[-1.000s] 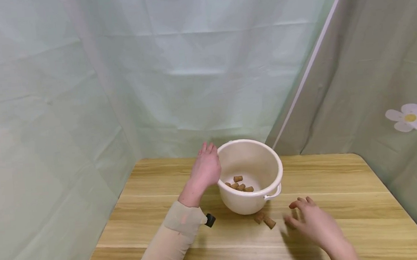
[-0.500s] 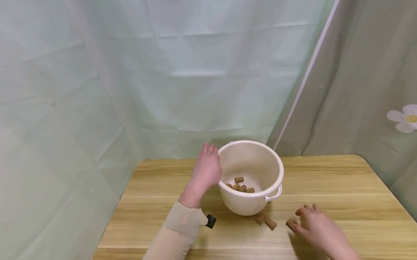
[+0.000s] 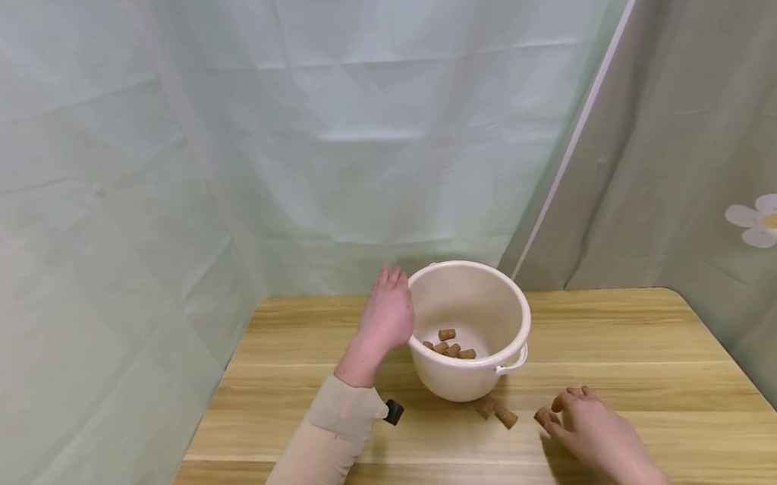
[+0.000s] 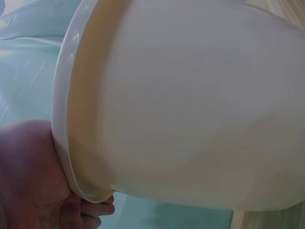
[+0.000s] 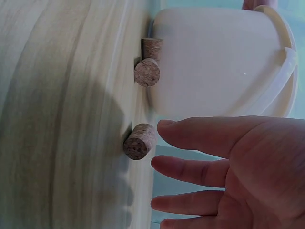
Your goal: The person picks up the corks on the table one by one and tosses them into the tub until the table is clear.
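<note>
A white plastic bucket (image 3: 468,377) with a side handle stands upright on the table. My left hand (image 3: 387,315) grips its left rim; in the left wrist view that hand (image 4: 35,174) has its fingers curled under the rim. Several corks (image 3: 452,350) lie on the bucket's floor. Two more corks (image 3: 506,417) lie on the table against the bucket's front base. A single cork (image 5: 139,141) lies farther right, right at the thumb tip of my right hand (image 5: 257,167). That hand's fingers are spread and relaxed, with nothing between them.
The wooden table (image 3: 287,433) reaches back to a pale green curtain (image 3: 368,160). A grey-green curtain with white flowers (image 3: 773,220) hangs on the right. A black piece (image 3: 393,412) sticks out from the left sleeve cuff.
My right hand has moved slightly right and toward me, then slowed. The cork by its thumb now shows clearly on the table. My left hand has stayed on the bucket rim.
</note>
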Action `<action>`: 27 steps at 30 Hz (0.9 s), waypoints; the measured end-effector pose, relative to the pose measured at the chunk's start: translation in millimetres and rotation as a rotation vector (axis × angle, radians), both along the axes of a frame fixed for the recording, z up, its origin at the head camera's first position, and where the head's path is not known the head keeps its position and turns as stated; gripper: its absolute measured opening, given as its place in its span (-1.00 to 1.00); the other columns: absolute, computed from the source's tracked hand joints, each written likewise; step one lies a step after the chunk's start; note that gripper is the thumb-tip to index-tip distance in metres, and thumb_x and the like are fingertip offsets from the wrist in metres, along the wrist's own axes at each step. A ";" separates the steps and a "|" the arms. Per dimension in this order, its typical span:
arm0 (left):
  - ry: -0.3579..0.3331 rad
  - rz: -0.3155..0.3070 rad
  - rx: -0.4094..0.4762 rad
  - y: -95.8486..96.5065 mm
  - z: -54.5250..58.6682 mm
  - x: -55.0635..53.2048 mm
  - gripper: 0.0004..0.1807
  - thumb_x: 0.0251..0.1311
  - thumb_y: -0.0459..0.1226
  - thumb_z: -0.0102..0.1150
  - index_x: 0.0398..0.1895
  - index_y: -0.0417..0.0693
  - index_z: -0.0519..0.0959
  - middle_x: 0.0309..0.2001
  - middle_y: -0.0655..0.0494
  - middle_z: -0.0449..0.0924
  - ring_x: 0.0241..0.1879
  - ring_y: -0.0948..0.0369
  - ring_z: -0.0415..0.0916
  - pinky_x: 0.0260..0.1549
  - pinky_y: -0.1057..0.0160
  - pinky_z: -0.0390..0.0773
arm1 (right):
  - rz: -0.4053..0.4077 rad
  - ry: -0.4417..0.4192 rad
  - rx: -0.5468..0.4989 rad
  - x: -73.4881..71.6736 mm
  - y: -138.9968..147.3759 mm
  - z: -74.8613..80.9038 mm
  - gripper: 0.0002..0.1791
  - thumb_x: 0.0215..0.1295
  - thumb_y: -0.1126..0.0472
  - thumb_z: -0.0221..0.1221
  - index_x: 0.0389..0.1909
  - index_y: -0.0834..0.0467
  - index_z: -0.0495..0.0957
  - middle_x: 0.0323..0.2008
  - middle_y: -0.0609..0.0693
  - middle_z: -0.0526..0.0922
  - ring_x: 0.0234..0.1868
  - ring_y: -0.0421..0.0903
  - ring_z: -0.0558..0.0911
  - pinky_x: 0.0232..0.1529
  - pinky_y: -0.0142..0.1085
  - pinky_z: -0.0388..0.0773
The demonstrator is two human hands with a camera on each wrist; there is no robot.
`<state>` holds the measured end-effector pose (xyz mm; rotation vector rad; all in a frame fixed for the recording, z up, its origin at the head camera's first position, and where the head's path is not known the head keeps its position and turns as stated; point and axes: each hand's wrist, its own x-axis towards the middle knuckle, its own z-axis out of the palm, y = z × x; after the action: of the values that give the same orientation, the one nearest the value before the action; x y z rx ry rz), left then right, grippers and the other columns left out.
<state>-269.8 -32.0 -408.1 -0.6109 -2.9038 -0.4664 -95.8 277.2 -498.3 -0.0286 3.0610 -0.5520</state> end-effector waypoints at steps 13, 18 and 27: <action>0.017 -0.017 0.013 -1.1 3.1 1.2 -0.47 0.71 -0.30 -0.31 0.53 -0.50 0.30 0.59 -0.36 0.20 0.65 -0.23 -0.02 0.63 -0.12 0.02 | 0.023 0.000 0.026 -1.2 1.5 -7.7 -0.79 0.27 0.04 0.48 -0.29 0.02 0.66 0.22 0.51 0.60 0.33 0.64 0.44 0.13 0.53 0.52; 0.017 -0.023 -0.004 -1.4 3.0 1.6 -0.47 0.71 -0.31 -0.32 0.53 -0.51 0.30 0.59 -0.37 0.20 0.65 -0.24 -0.03 0.63 -0.13 0.04 | 0.021 0.002 0.026 0.0 1.4 -7.9 -0.79 0.26 0.04 0.49 -0.31 0.02 0.66 0.22 0.49 0.61 0.34 0.63 0.44 0.13 0.53 0.53; -0.001 -0.015 -0.010 -0.9 2.7 2.3 -0.46 0.72 -0.29 -0.34 0.55 -0.49 0.28 0.61 -0.35 0.17 0.66 -0.21 -0.06 0.63 -0.11 0.01 | 0.029 0.011 0.036 0.3 2.6 -12.4 -0.78 0.25 0.06 0.50 -0.37 0.01 0.63 0.15 0.49 0.65 0.29 0.64 0.48 0.12 0.53 0.53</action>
<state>-267.5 -32.9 -405.4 -0.6337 -2.9059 -0.4549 -95.5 279.8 -510.8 -0.0752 3.0751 -0.4972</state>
